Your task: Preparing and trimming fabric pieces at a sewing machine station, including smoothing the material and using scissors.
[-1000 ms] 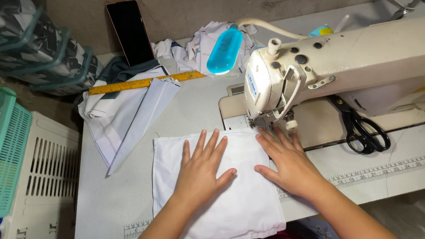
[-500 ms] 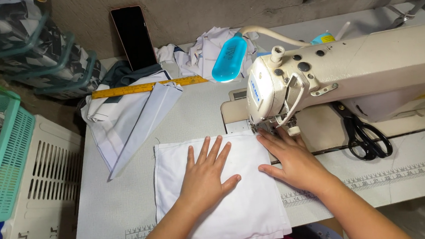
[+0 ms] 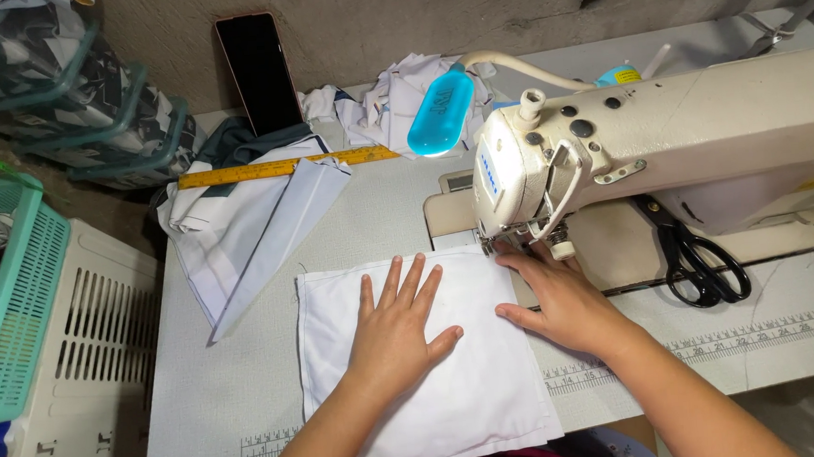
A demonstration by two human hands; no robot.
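A white folded cloth (image 3: 475, 386) lies flat on the grey sewing table (image 3: 246, 383). My left hand (image 3: 397, 327) rests palm down on the middle of the cloth with fingers spread. My right hand (image 3: 557, 302) presses the cloth's right edge, its fingertips just below the needle and presser foot of the cream sewing machine (image 3: 668, 143). Neither hand grips anything; both lie flat on the fabric.
Black scissors (image 3: 700, 260) lie on the machine bed at right. A yellow ruler (image 3: 283, 166) and folded white fabric (image 3: 245, 235) sit at the back left, with a blue lamp head (image 3: 440, 114), a dark phone (image 3: 258, 72) against the wall, and a green basket (image 3: 2, 304) at left.
The view has shifted slightly. Both hands stay flat on the cloth, which has moved a little toward the needle.
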